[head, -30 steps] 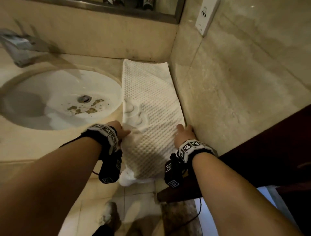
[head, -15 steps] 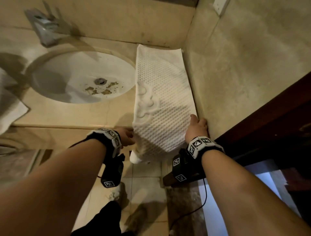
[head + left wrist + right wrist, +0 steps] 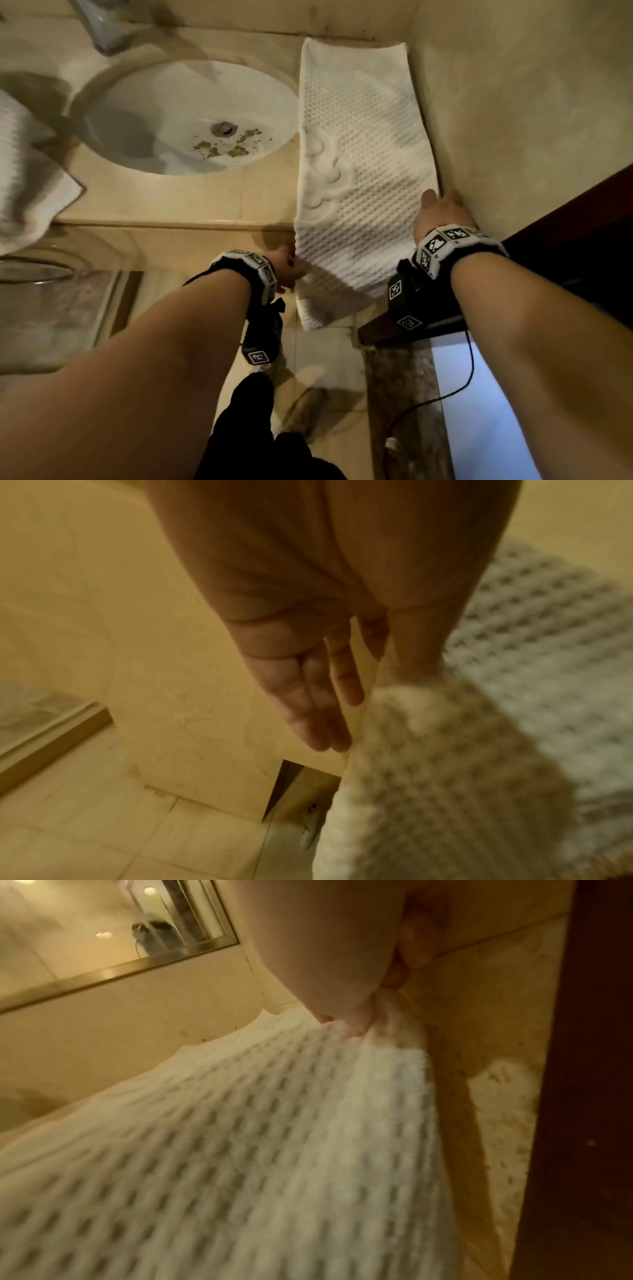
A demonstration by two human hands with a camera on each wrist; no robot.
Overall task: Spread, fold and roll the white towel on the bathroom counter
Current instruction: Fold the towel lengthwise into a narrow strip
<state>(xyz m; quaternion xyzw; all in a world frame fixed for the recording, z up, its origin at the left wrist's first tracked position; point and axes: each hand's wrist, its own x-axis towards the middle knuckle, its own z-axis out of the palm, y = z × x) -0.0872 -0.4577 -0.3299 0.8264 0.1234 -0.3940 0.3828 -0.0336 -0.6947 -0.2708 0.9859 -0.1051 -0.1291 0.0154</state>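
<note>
Head view: high up, steep look down on counter (image 3: 171, 202), wide. Left wrist view: close, faces down toward floor (image 3: 85, 831). Right wrist view: close, faces back-wall mirror (image 3: 85, 934). All three share towel (image 3: 359, 154).

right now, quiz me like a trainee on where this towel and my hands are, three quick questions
1. True or false: the near end of the white towel hangs over the front edge of the counter.
2. Relative to the sink, where does that towel lie? A) left of it B) right of it, along the side wall C) inside it
3. Fill in: the hand pinching the towel's edge beside the wall is the ___ hand.
Key: 1 true; 2 B; 3 right, meaning the right hand.
</note>
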